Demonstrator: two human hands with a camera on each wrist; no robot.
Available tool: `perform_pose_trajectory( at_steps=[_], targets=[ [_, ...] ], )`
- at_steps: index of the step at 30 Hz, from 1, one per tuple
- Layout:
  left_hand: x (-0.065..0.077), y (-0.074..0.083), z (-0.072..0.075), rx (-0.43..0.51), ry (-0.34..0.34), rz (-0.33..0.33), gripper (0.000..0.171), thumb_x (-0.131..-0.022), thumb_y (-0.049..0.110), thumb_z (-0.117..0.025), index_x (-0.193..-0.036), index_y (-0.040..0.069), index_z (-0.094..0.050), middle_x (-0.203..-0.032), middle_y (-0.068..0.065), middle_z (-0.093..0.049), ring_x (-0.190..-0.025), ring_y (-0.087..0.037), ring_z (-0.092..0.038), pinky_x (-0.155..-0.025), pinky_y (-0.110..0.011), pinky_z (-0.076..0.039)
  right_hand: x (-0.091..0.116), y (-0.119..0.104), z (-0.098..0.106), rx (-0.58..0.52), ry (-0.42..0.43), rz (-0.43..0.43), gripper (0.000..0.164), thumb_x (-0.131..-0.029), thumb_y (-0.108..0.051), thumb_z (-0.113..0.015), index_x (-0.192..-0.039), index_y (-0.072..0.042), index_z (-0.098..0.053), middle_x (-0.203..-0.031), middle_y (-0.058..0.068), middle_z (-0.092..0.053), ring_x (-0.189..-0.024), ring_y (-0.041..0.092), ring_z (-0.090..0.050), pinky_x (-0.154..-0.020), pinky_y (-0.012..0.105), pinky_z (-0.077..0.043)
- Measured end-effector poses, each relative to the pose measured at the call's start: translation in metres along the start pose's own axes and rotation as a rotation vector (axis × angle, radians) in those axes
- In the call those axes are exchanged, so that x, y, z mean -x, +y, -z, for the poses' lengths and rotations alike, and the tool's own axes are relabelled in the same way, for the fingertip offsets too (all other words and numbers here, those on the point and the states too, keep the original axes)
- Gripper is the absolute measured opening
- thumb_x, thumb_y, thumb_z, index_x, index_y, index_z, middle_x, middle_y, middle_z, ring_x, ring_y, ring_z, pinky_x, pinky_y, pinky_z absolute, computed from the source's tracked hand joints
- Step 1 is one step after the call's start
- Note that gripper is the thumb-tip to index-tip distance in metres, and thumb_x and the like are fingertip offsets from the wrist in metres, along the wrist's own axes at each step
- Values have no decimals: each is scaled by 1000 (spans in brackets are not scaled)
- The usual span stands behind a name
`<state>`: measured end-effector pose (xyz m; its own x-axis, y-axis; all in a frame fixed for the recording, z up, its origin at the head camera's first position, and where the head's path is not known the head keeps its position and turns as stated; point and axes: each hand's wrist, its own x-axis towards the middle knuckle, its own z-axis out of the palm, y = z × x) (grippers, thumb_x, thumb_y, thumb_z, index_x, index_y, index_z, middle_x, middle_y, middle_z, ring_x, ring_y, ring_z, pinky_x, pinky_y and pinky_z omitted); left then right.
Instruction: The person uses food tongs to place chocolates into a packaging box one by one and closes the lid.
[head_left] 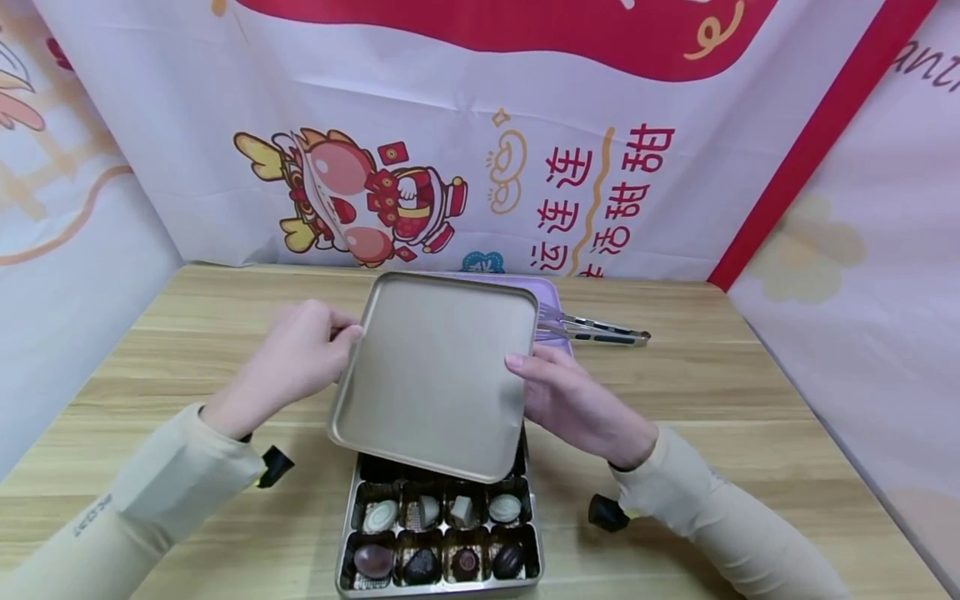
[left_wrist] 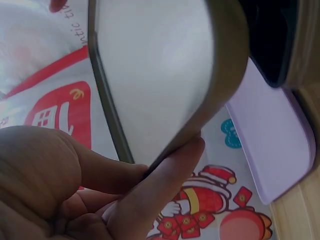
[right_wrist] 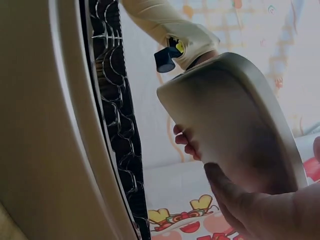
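A square metal tin lid is held tilted above the rear part of a chocolate box. My left hand pinches the lid's left rim between thumb and fingers, as the left wrist view also shows. On the opposite side my right hand grips the rim, its thumb on the lid's inner face and its fingers behind. Chocolates in various shapes fill the two front rows, such as a dark round chocolate and a pale shell-like one. The lid hides the box's back rows.
Behind the lid lies a purple tray, partly covered from view. Metal tongs with purple tips rest on it, handles pointing right. A printed cloth hangs along the back edge of the wooden table.
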<state>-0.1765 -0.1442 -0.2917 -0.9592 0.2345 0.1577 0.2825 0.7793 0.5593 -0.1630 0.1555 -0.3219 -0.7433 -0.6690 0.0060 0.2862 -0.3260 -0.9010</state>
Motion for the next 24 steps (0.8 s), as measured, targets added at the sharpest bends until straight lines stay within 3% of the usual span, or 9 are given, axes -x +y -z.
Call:
perform_pose_trajectory(
  at_steps=[4, 8, 13, 15, 16, 20, 22, 23, 24],
  targets=[
    [4, 8, -8, 8, 5, -29, 30, -95, 11, -50, -68, 11, -65, -51, 4, -50, -45, -13, -48, -43, -28, -36, 0, 1, -2, -11, 50, -46, 40, -99, -17, -51, -134, -3, -39, -126, 15, -54, -113, 26, -55, -97, 49, -36],
    [5, 4, -12, 72, 23, -53, 23, -96, 15, -53, -79, 9, -68, -54, 3, -52, -47, -12, -52, -42, -29, -38, 0, 1, 1, -16, 103, -52, 45, -100, -15, -48, -140, -7, -30, -132, 17, -50, -118, 28, -52, -96, 51, -35],
    [10, -8, -11, 253, 50, -92, 26, -100, 23, -49, -110, 6, -65, -88, -5, -67, -68, -13, -66, -56, -28, -50, -1, -4, 9, -53, 142, -85, 44, -101, -18, -48, -140, -10, -31, -128, 15, -54, -113, 27, -56, -94, 51, -37],
    [13, -12, -10, 255, 111, -200, 28, -100, 20, -49, -123, 6, -60, -106, -7, -66, -85, -16, -67, -68, -28, -51, -1, -7, 12, -67, 141, -104, 42, -101, -20, -47, -139, -8, -32, -125, 14, -56, -110, 26, -58, -95, 51, -37],
    [14, -13, -9, 222, 150, -285, 31, -99, 15, -51, -128, 6, -57, -115, -8, -63, -84, -14, -65, -66, -24, -51, -1, -8, 13, -71, 145, -111, 41, -101, -21, -47, -138, -7, -34, -124, 14, -57, -109, 26, -59, -94, 51, -37],
    [17, -12, -5, 9, 274, -671, 63, -79, -7, -61, -140, 6, -46, -144, -10, -40, -122, -26, -48, -94, -30, -40, -2, -11, 18, -94, 142, -139, 41, -102, -26, -45, -136, -5, -38, -123, 13, -58, -108, 27, -59, -95, 50, -36],
    [19, -8, -4, -47, 273, -818, 77, -67, -12, -64, -140, 4, -45, -149, -14, -32, -130, -32, -38, -98, -33, -36, -2, -12, 19, -108, 159, -153, 42, -101, -29, -47, -135, -6, -40, -124, 13, -58, -108, 26, -59, -95, 48, -37],
    [20, -5, -5, -64, 266, -866, 79, -64, -13, -64, -139, 4, -46, -149, -16, -31, -136, -37, -26, -103, -40, -30, -2, -12, 20, -112, 164, -157, 43, -101, -30, -48, -135, -6, -40, -124, 12, -58, -109, 26, -59, -95, 48, -37],
    [21, -2, -6, -71, 259, -907, 78, -63, -14, -63, -137, 3, -47, -148, -18, -31, -136, -40, -25, -102, -39, -31, -2, -12, 20, -120, 172, -160, 43, -100, -31, -49, -135, -6, -41, -124, 12, -58, -109, 26, -59, -95, 47, -37]
  ],
)
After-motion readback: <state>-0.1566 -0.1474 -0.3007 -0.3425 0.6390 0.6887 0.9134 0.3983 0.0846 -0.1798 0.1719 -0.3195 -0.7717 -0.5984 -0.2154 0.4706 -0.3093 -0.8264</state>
